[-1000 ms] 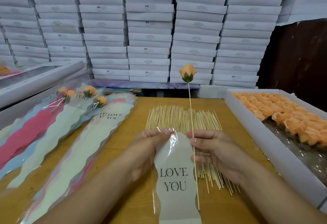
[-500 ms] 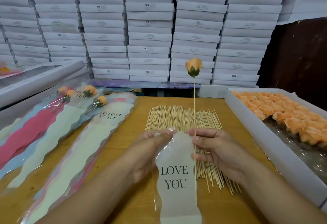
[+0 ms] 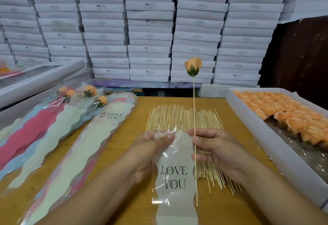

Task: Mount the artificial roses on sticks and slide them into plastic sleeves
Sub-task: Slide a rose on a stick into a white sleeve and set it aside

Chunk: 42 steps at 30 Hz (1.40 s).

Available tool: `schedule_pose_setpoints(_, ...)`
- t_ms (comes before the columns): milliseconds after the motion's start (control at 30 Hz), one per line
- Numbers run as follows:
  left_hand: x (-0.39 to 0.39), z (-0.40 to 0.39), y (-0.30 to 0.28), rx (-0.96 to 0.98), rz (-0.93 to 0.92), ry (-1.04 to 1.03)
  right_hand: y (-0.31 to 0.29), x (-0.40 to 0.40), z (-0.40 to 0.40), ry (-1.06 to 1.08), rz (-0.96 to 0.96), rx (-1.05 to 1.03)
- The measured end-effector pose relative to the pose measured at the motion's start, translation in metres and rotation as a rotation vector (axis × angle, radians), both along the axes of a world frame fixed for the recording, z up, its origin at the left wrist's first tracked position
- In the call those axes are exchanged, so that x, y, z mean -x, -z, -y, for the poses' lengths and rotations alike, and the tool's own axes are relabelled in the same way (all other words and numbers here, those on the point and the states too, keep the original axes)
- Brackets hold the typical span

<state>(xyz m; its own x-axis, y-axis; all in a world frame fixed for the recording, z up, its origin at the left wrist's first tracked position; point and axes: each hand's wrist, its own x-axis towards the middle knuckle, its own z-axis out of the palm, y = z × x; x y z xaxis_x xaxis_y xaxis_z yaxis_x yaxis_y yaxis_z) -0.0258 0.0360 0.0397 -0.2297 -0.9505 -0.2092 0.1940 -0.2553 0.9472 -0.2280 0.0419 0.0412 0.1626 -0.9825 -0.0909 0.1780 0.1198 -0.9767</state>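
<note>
Holding one rose already mounted on its stick, the right hand pinches the stick partway down between thumb and fingers, so the flower stands upright well above the table and the stick's lower end hangs beside the sleeve. The left hand grips the top of that "LOVE YOU" sleeve, thumb pressed on the clear film near its mouth; the right fingertips seem to touch the same edge, and whether the mouth is parted yet I cannot tell. The stick lies outside the sleeve, along its right edge, so for this rose the mounting looks done and the sliding-in is not. At the far left a few finished roses lie in their sleeves on a fanned pile of wrappers, a small share of the job by the look of it. Much remains: a stack of empty sleeves lies left of centre, a broad spread of bare sticks lies under and beyond the hands, and the box on the right is packed with loose roses.
</note>
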Motion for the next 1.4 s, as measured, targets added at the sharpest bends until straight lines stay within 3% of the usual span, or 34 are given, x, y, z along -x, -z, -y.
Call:
schedule_pose_setpoints(467,-0.001,-0.004,-0.001,-0.017,-0.006,-0.006,-0.013,0.004,0.010,0.066,-0.027,0.025)
schedule_pose_setpoints(1000,0.001,-0.010,-0.004,-0.017,0.021,0.040,-0.094,-0.004,0.065,0.270,-0.045,0.139)
schedule_pose_setpoints(1400,0.006,-0.009,-0.003,-0.026,0.009,0.039,-0.084,-0.019,0.077,0.296,-0.054,0.107)
